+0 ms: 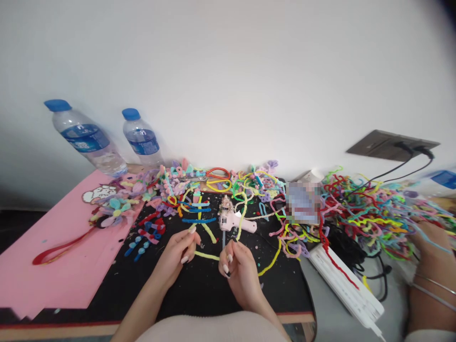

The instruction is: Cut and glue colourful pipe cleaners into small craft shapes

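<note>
Head view: you have both hands near the middle of the bench's front edge, over the black mat (194, 289). Your right hand (239, 267) has thumb and fingers closed on a pale yellow fuzzy stem (242, 219), which rises from the fingertips and bends over near the glue gun (233, 221). Your left hand (181, 251) is narrow, fingers curled in; a pale strip (207, 255) spans the gap between your two hands, but whether the left grips it I cannot tell (the fingers cover its end). The pink glue gun lies on the mat just beyond your right hand. Beyond your left, blue stems (199, 220) lie crosswise, and a red-and-blue piece (153, 230) is off toward the bench's left side. Pink paper (67, 237) covers the front left corner. Along the back edge are scissors (218, 185) among pastel pieces, with two bottles (85, 137) toward the back left corner. Past the mat's right edge, a white power strip (345, 285) lies slantwise, and another person's hand (432, 240) touches a heap of coloured stems (370, 209).
</note>
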A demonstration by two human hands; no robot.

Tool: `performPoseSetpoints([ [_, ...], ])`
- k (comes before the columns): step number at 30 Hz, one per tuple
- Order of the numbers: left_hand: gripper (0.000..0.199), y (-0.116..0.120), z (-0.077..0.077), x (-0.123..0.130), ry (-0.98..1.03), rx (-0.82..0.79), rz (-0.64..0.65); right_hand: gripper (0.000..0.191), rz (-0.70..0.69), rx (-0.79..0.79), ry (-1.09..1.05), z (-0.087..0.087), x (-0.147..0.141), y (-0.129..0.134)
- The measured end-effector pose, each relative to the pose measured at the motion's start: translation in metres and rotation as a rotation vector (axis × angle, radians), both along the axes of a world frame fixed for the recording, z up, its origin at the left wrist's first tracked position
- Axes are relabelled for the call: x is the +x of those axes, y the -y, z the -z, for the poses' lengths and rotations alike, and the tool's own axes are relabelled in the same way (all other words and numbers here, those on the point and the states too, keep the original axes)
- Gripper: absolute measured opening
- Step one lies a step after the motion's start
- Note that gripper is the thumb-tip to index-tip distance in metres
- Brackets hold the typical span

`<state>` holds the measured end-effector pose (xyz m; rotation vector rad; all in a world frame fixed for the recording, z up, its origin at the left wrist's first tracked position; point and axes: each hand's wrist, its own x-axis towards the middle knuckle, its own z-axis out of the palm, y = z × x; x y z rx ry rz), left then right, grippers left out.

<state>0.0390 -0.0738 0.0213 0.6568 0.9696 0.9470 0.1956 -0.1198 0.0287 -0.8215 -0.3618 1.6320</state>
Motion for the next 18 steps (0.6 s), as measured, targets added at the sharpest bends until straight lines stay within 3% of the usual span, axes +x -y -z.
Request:
performPoseSetpoints([
  [4, 0.045, -0.007, -0.003, -0.008, -0.144, 0.075, 0.191, 0.034, 0.047, 0.026, 0.071, 0.0, 0.002, -0.004],
  [7, 0.049, -0.008, -0.005, -0.009, -0.236, 0.094, 0.263, 0.039, 0.047, 0.024, 0.115, 0.003, 0.0, -0.006],
  [12, 0.05, -0.01, -0.008, -0.008, -0.258, 0.088, 0.258, 0.042, 0.014, 0.036, 0.122, 0.007, 0.003, -0.009],
  [18, 0.029, -0.016, -0.015, -0.013, 0.021, -0.033, 0.093, 0.035, 0.052, 0.081, 0.1, 0.002, 0.015, -0.017],
])
